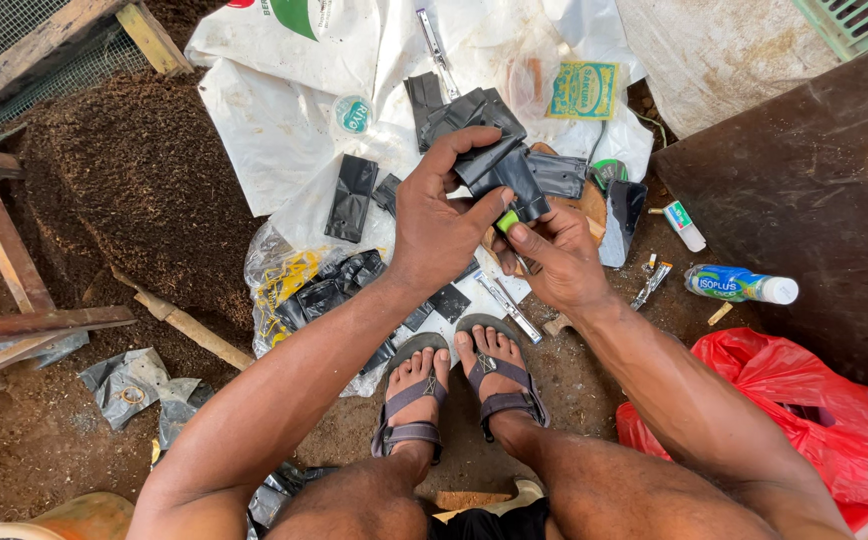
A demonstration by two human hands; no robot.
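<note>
The person's bare knees and two feet in grey strapped sandals are sitting nearest the camera, on the earth floor. Above them, the left hand is closing thumb and fingers around a small black plastic bag, pinching its upper fold. The right hand is curling from below, its fingertips gripping the bag's lower edge beside a small green piece whose nature I cannot tell.

The bag is looking thin, light and limp, likely slippery; it should handle best when pinched at the rim with both hands, as a loose grip would let it slide.

More black bags are lying on crumpled white plastic sheeting. A yellow-green square label is lying upper right, a round green-white label on the sheeting. A blue-labelled plastic bottle is lying on its side above a red plastic bag.
</note>
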